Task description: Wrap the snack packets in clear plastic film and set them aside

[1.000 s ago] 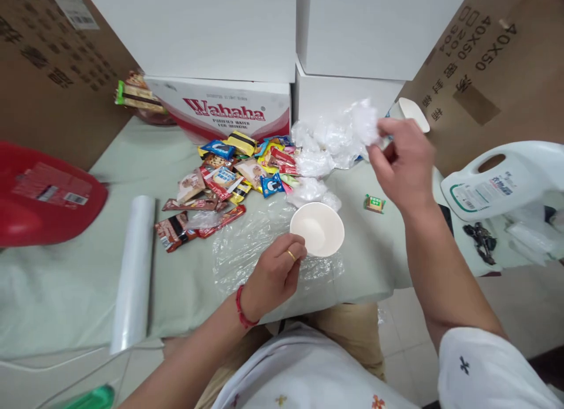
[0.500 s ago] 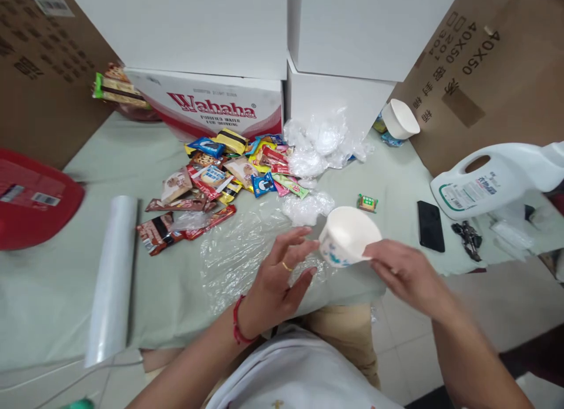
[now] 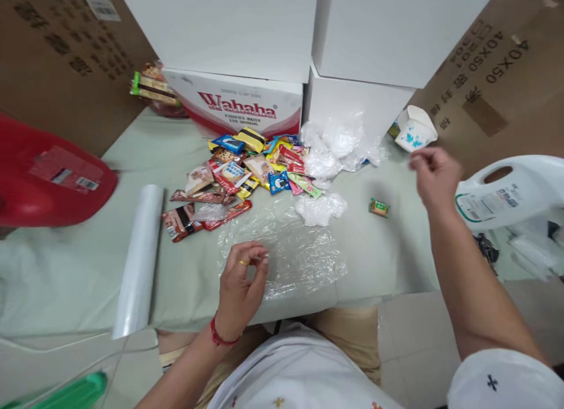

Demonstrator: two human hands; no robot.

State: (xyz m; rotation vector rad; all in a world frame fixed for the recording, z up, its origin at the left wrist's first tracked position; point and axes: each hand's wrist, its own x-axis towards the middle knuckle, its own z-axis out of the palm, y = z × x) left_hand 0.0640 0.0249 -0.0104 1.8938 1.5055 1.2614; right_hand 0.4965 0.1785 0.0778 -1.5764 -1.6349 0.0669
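Note:
My left hand (image 3: 242, 282), with a ring and a red bracelet, hovers over the left part of a clear plastic sheet (image 3: 304, 256). Its thumb and fingertips curl together and nothing shows in them. My right hand (image 3: 436, 177) reaches to the far right, fingers pinched together. Just beyond those fingers a white paper bowl with a blue pattern (image 3: 415, 130) sits tilted against the cardboard; no grip on it shows. Between the hands lies a small green-and-tan packet (image 3: 379, 207).
Mixed wrapped snacks (image 3: 247, 171) lie heaped before a Wahaba-like printed box (image 3: 238, 106). Crumpled clear plastic (image 3: 337, 144) is beside them. A plastic film roll (image 3: 140, 262) and a red container (image 3: 57, 174) stand left; a white jug (image 3: 506, 191) lies right.
My right hand has carried the paper bowl away to the far right and its fingers now look off it. My left hand has moved left and its fingers have curled in.

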